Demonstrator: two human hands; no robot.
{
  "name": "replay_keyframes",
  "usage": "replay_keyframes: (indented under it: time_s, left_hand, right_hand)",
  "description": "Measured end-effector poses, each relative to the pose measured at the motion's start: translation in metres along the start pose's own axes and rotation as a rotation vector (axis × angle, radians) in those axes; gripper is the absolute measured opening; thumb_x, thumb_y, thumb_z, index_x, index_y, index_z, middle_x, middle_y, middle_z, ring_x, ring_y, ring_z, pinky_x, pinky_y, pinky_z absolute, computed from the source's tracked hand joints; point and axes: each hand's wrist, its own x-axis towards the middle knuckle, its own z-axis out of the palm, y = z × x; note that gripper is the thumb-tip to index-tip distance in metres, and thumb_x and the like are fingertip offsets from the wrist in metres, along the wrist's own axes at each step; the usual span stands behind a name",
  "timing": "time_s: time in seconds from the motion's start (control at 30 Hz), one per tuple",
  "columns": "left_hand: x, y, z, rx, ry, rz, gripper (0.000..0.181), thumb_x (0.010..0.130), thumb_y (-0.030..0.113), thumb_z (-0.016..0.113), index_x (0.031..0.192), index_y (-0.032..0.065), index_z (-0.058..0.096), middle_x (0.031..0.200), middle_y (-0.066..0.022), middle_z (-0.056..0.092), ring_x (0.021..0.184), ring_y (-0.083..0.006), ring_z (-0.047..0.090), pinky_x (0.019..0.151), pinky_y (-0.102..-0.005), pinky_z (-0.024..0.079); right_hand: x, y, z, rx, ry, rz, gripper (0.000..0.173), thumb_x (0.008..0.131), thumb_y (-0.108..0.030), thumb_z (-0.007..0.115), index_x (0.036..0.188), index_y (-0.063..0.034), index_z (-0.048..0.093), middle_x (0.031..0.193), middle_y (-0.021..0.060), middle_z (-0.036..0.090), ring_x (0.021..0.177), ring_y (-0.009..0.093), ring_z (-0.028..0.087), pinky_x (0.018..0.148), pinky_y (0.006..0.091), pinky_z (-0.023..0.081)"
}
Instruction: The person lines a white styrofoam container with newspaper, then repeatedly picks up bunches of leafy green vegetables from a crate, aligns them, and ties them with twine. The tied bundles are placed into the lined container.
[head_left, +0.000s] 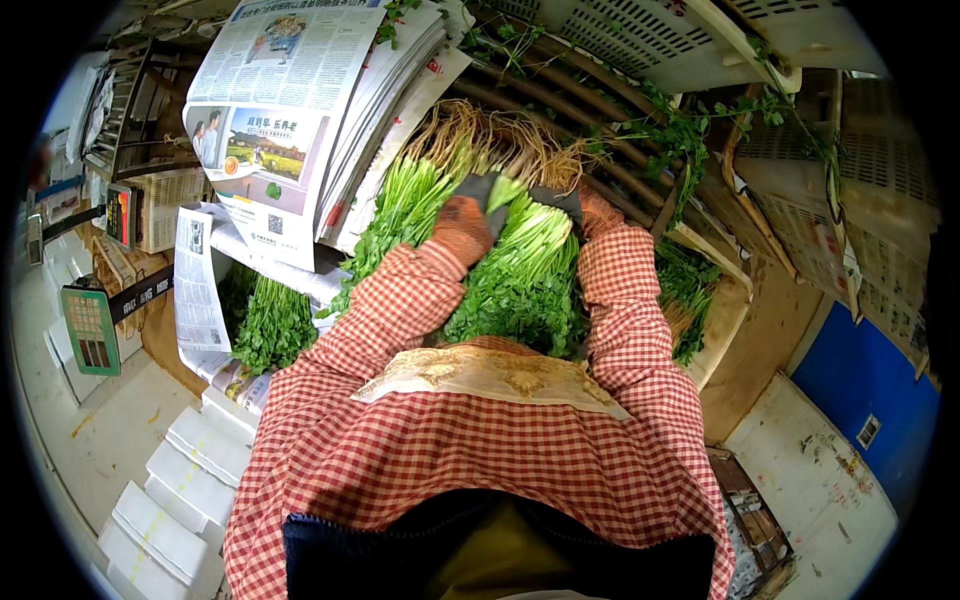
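Before me lies a thick layer of leafy green herbs (517, 300), probably coriander, with pale stems toward my hands and long brown roots (487, 131) at the far end. My left hand (465, 217), in an orange glove with dark coated fingers, is closed around a small tuft of stems (506, 192) above the layer. At the right edge of the stems is my right hand (581, 208), gloved alike. Its fingers reach in by the roots and are partly hidden, so its grip cannot be made out.
A thick stack of newspapers (360, 142) stands left of the herbs. Below it, another bunch of greens (276, 322) lies by newspaper sheets. Metal bars (555, 75) and slotted plastic crates (637, 37) are beyond. White foam boxes (184, 480) sit lower left, a green-framed device (90, 330) above them.
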Motion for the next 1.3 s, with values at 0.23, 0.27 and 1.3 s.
replay_keyframes:
  time_s: [0.23,0.27,1.3]
  left_hand:
    - [0.002,0.015,0.027,-0.028,-0.072,0.096,0.049,0.085,0.016,0.064,0.129,0.0027,0.049,0.123,-0.0228,0.052,0.114,-0.0362,0.054,0.098,-0.0395,0.046]
    - [0.005,0.010,0.024,-0.148,-0.081,0.098,0.048,0.084,0.015,0.065,0.128,0.0021,0.050,0.123,-0.0224,0.052,0.115,-0.0354,0.054,0.098,-0.0391,0.046]
    - [0.002,-0.016,-0.021,0.220,0.336,0.316,0.053,0.078,0.011,0.065,0.129,0.0075,0.051,0.136,-0.0227,0.044,0.119,-0.0365,0.050,0.104,-0.0432,0.039]
  right_hand:
    - [0.022,-0.040,0.037,-0.577,0.329,0.007,0.059,0.083,-0.026,0.072,0.132,-0.0038,0.048,0.128,0.0139,0.055,0.111,0.026,0.055,0.095,0.0345,0.047]
    - [0.017,-0.050,0.042,-0.672,0.344,0.031,0.060,0.083,-0.028,0.072,0.133,-0.0048,0.048,0.129,0.0140,0.055,0.113,0.027,0.054,0.097,0.0351,0.046]
    - [0.019,-0.027,0.026,-0.382,0.325,-0.103,0.065,0.081,-0.036,0.067,0.136,-0.0096,0.045,0.137,0.0142,0.048,0.126,0.029,0.046,0.102,0.0350,0.039]
